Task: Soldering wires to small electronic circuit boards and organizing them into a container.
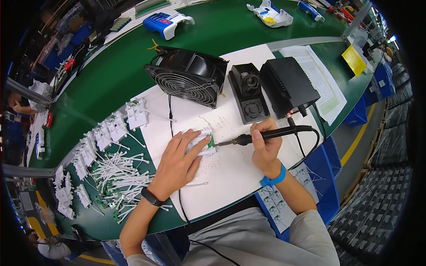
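Observation:
A white plastic part (208, 151) with a small green circuit board (211, 141) lies on the white sheet in front of me. My left hand (179, 155) steadies it from the left, its fingers over the part and the index fingertip by the board. In my right hand (266, 144) is a soldering iron (245, 139) with a black handle, pointing left. Its tip meets or nearly meets the board's right edge; I cannot tell whether they touch. Part of the plastic piece is hidden beneath my left fingers.
A black fan (188, 75), a soldering iron stand (249, 94) and a black soldering station (288, 84) stand beyond my hands. White cables with green boards (120, 177) are heaped at left, beside a row of white plastic parts (103, 135). Blue bins (326, 177) sit at right.

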{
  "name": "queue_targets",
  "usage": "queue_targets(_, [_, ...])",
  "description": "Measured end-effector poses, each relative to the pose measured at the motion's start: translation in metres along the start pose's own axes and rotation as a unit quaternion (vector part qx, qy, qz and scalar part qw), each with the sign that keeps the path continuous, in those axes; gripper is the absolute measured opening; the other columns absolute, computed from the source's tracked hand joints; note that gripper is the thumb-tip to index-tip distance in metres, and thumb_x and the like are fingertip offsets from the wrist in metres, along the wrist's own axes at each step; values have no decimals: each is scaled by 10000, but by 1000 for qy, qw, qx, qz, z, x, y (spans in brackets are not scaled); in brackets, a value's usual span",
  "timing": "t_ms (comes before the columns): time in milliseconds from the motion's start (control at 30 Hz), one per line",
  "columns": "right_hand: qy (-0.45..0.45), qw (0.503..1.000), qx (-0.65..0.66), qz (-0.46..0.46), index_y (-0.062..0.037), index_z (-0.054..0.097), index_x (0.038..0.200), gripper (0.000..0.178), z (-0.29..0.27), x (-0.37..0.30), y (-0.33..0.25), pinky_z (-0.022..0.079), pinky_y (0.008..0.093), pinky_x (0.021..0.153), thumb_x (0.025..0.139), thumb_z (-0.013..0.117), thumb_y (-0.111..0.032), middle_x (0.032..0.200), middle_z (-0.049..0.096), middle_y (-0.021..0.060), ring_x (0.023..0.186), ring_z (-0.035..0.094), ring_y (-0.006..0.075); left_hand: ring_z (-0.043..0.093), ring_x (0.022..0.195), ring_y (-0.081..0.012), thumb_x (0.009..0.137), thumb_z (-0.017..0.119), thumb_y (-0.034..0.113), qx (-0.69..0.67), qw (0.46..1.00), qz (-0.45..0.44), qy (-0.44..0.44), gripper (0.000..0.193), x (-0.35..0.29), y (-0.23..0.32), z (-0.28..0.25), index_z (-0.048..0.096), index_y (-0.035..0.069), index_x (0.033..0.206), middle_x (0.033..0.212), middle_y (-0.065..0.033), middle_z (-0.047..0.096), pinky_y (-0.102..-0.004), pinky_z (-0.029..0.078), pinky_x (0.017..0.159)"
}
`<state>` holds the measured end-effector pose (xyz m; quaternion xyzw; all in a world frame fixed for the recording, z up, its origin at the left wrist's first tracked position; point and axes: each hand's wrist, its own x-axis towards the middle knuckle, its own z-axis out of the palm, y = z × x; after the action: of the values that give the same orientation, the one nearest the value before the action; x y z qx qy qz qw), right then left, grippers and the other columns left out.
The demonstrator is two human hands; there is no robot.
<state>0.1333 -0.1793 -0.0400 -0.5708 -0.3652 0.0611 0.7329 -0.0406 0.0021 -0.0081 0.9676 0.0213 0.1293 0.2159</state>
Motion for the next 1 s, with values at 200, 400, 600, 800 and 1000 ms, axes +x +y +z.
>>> queue_targets(200, [-23, 1000, 0, -9, -50, 471, 913, 165, 0, 0, 0, 315, 224, 569, 987, 609, -104, 742, 492, -8, 635, 373, 41, 498, 1318, -364, 864, 666, 74, 51, 998, 12, -17, 557, 0, 0, 3, 568, 105, 1411, 1398, -158, 543, -482, 380, 1145])
queue_targets(400, [-42, 999, -7, -14, -44, 463, 924, 173, -2, -1, 0, 317, 222, 568, 993, 609, -105, 745, 500, 12, 627, 378, 49, 493, 1328, -352, 862, 655, 78, 94, 995, 21, -33, 587, 0, 0, 4, 536, 94, 1437, 1409, -157, 536, -469, 378, 1151])
queue_targets(600, [29, 999, -14, -8, -58, 482, 953, 133, 6, 2, -1, 332, 220, 591, 999, 599, -101, 751, 512, 10, 637, 408, 53, 493, 1327, -349, 860, 655, 72, 92, 995, 21, -32, 587, 0, 0, 4, 537, 88, 1434, 1409, -159, 534, -469, 374, 1154])
queue_targets(800, [15, 1000, -20, 1, -60, 484, 952, 137, 6, 2, -1, 311, 212, 576, 997, 605, -106, 740, 508, 1, 638, 393, 34, 490, 1329, -350, 856, 655, 68, 79, 996, 22, -25, 585, -1, -1, 5, 541, 88, 1429, 1409, -156, 534, -473, 371, 1153])
queue_targets(1000, [8, 999, -33, 5, -57, 476, 955, 143, 7, 1, 2, 306, 209, 574, 995, 606, -102, 742, 505, 4, 631, 385, 35, 489, 1327, -353, 853, 654, 63, 74, 997, 19, -23, 577, -2, -2, 5, 546, 84, 1419, 1412, -157, 531, -478, 370, 1151])
